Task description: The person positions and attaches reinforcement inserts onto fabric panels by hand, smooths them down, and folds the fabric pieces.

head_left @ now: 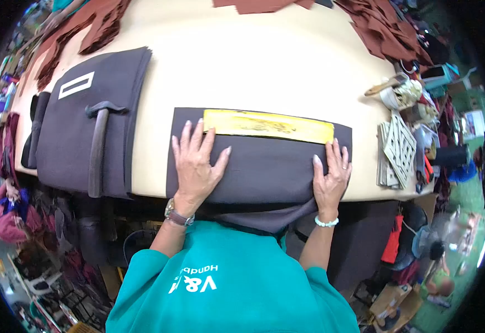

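Observation:
A dark grey sheet of fabric or leather (264, 161) lies at the table's front edge, its near part hanging down toward my body. Across its far part rests a long yellow strip (270, 125) with dark smudges. My left hand (193, 161) lies flat on the sheet, fingers spread, its fingertips at the strip's left end. At the strip's right end, my right hand (332, 175) rests with fingers stretched out on the sheet. Neither hand grips anything.
To the left, a hammer (99, 147) and a white rectangular frame (76, 85) lie on a stack of dark sheets (67, 141). Patterned white cards (399, 150), a brush (385, 86) and a container (400, 95) stand at right. Brown pieces (387, 28) lie along the far side.

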A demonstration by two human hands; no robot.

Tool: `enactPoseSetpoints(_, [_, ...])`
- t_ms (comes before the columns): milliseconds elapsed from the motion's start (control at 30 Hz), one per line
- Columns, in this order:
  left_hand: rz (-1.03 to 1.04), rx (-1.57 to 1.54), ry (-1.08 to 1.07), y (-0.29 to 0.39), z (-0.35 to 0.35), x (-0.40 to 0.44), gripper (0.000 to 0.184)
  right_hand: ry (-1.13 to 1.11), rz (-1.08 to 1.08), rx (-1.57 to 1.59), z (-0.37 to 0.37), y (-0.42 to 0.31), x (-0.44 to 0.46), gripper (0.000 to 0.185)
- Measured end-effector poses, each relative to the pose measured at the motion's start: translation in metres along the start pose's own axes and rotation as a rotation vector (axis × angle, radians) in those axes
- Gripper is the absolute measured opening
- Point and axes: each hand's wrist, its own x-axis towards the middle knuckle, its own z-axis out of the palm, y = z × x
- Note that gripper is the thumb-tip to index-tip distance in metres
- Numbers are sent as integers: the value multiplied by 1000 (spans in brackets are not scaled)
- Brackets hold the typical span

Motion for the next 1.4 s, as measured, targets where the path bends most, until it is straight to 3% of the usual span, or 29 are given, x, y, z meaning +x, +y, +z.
enactPoseSetpoints(1400, [-24, 36, -72, 2, -2, 0, 54, -31, 21, 21, -5, -4, -1, 50])
